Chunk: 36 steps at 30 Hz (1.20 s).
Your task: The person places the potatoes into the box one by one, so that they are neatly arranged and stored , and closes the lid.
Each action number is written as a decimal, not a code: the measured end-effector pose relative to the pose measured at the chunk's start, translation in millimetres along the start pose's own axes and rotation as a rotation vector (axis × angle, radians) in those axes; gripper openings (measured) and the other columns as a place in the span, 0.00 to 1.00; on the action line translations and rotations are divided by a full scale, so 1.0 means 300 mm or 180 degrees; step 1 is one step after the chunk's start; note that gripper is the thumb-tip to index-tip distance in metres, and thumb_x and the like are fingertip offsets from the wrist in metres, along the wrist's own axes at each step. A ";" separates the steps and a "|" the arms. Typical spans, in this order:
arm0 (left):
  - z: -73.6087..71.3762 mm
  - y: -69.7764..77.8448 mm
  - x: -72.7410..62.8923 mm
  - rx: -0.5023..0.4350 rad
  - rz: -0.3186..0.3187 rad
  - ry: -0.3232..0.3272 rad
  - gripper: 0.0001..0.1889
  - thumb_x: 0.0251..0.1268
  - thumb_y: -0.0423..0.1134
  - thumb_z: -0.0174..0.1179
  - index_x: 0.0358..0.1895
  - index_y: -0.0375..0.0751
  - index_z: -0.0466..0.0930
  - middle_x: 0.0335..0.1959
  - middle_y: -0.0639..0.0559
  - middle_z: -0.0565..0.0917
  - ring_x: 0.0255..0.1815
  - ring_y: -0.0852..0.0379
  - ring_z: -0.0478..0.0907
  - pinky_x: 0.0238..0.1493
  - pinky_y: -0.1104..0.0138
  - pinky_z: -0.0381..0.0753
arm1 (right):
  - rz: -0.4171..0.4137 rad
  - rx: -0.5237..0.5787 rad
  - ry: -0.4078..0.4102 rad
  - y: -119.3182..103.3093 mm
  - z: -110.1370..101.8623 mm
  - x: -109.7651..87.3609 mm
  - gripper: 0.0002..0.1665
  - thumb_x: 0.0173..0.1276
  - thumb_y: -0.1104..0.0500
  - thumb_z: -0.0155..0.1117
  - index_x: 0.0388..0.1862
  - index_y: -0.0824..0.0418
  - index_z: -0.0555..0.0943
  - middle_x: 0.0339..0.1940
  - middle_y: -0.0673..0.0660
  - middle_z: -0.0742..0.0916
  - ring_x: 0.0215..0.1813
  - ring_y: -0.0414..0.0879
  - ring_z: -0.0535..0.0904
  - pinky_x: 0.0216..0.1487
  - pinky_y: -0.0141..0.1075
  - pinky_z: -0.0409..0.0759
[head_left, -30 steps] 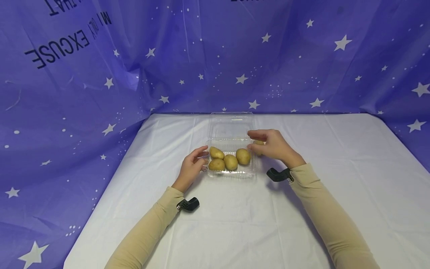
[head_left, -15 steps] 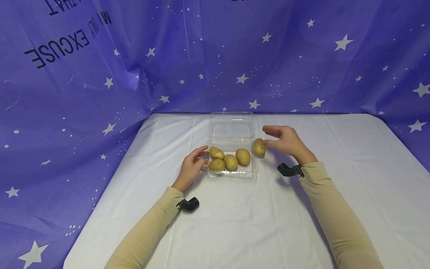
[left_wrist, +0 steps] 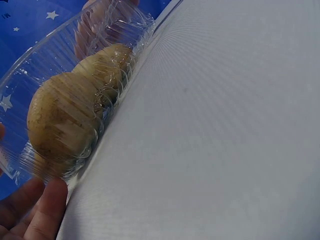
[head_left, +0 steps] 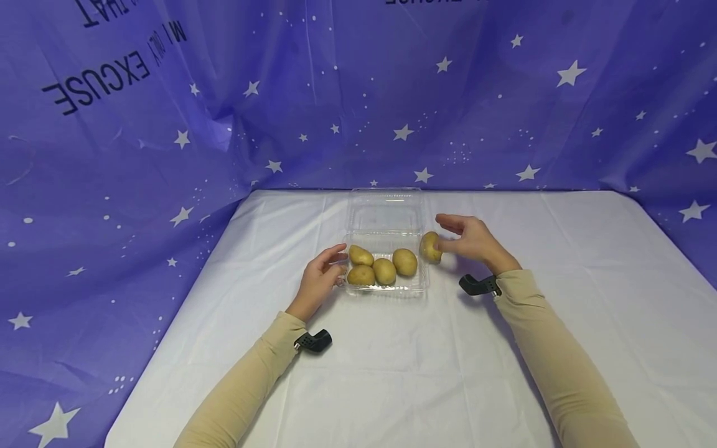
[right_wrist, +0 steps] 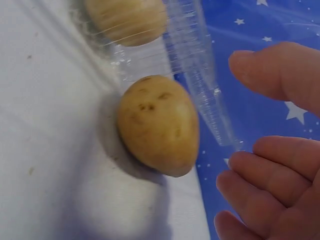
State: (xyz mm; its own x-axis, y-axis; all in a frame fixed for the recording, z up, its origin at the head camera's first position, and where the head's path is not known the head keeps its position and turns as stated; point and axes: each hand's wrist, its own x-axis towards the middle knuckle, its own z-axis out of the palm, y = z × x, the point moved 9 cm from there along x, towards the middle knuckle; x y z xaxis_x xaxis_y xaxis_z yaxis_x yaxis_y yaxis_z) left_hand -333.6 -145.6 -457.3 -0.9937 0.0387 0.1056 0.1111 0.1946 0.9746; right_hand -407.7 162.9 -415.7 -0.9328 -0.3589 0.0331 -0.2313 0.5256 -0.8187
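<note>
A clear plastic clamshell box [head_left: 414, 287] sits on the white cloth with its lid [head_left: 386, 211] raised back. Several potatoes [head_left: 384, 272] lie inside the base. My left hand [head_left: 319, 280] rests against the box's left end; in the left wrist view its fingertips [left_wrist: 52, 192] touch the ribbed wall. Outside the right wall, one more potato [head_left: 430, 247] lies on the cloth. Beside this potato is my right hand [head_left: 467, 236], thumb and fingers spread apart, the thumb overlapping it in the head view. From the right wrist, a gap shows between that hand and the potato [right_wrist: 159, 126].
White cloth [head_left: 386, 379] covers the table. A purple sheet with white stars [head_left: 403, 93] hangs behind and at both sides. Black wrist cameras [head_left: 313, 341] stick out from both beige sleeves, close above the cloth.
My right hand has drawn back rightward from above the box's right edge, uncovering the outer potato, then shifted slightly left again. My left hand and the boxed potatoes have stayed put.
</note>
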 end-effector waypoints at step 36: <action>-0.009 -0.006 0.000 0.0020 0.0042 0.0075 0.28 0.63 0.26 0.52 0.68 0.40 0.77 0.60 0.33 0.82 0.41 0.63 0.81 0.34 0.77 0.81 | -0.0060 -0.0704 -0.0164 0.065 0.095 0.021 0.52 0.53 0.54 0.78 0.75 0.68 0.68 0.72 0.70 0.76 0.74 0.65 0.70 0.79 0.56 0.64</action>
State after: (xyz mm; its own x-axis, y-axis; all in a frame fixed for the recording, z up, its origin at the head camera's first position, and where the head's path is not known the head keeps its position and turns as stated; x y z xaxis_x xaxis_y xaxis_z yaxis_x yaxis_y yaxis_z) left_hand -333.8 -148.5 -458.6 -0.9922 0.0182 0.1231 0.1242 0.2004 0.9718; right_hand -410.2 149.0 -447.6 -0.9137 -0.4062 0.0134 -0.3089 0.6726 -0.6724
